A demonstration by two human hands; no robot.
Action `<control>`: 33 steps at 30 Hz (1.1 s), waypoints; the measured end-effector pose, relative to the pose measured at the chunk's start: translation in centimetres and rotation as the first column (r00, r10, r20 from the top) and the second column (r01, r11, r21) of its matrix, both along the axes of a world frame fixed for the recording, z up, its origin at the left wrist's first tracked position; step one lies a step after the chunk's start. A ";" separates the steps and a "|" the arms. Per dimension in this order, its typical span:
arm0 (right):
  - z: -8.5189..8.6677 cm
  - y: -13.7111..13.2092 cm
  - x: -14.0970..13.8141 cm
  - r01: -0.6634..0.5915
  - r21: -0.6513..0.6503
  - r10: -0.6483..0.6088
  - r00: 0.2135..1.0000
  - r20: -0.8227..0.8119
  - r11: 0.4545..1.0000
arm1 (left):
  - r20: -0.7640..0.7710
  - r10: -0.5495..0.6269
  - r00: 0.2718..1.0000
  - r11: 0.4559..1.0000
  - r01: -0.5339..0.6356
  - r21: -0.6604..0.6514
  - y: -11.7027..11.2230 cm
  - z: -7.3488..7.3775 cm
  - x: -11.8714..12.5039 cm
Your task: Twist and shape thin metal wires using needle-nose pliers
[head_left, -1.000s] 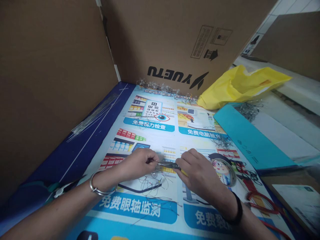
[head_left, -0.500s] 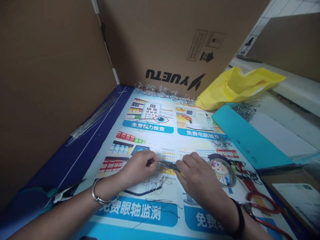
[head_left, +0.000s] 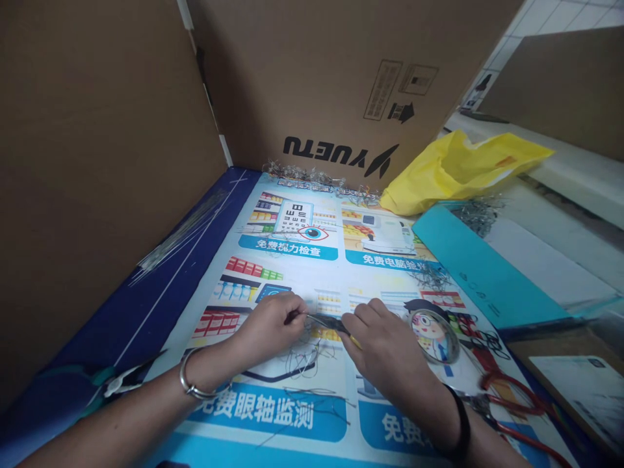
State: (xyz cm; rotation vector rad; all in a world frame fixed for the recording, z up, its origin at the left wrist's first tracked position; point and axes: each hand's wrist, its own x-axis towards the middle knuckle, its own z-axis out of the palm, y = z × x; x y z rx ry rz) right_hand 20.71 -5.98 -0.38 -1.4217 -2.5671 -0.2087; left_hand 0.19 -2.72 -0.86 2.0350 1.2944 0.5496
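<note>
My left hand (head_left: 270, 325) is closed in a pinch on a thin metal wire piece (head_left: 308, 316), low on a printed poster (head_left: 292, 260). My right hand (head_left: 387, 348) is wrapped round small pliers with a yellow handle (head_left: 336, 323), whose jaws meet the wire between the two hands. Below the hands lies a loose tangle of thin wires (head_left: 305, 357). A metal bangle sits on my left wrist, a black band on my right.
Cardboard walls (head_left: 97, 162) stand at the left and back. A yellow plastic bag (head_left: 458, 172) and a teal sheet (head_left: 468, 260) lie at the right. Red-handled pliers (head_left: 511, 396) rest near my right forearm. Wire heaps (head_left: 316, 175) line the back wall; straight wires (head_left: 180, 231) lie left.
Both hands stay together on the wire and pliers, almost still. The camera view has shifted slightly, so the scene sits a little lower and to the left.
</note>
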 end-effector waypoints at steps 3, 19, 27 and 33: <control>0.1 0.1 -0.1 0.008 0.013 -0.008 1.000 0.012 1.000 | 0.017 0.003 1.000 1.000 -0.003 -0.016 0.1 0.0 -0.1; -0.2 0.3 -0.1 0.022 0.018 -0.023 0.999 0.036 1.000 | 0.067 0.014 0.998 0.998 -0.009 -0.070 0.3 0.0 -0.2; -0.2 0.2 -0.1 0.021 0.007 -0.021 0.999 0.038 1.000 | 0.017 -0.028 0.999 1.000 0.028 -0.003 0.4 0.0 -0.3; -0.1 0.2 -0.1 0.011 -0.016 -0.010 1.000 0.021 1.000 | -0.018 -0.052 0.998 0.998 0.053 0.028 0.3 0.2 -0.2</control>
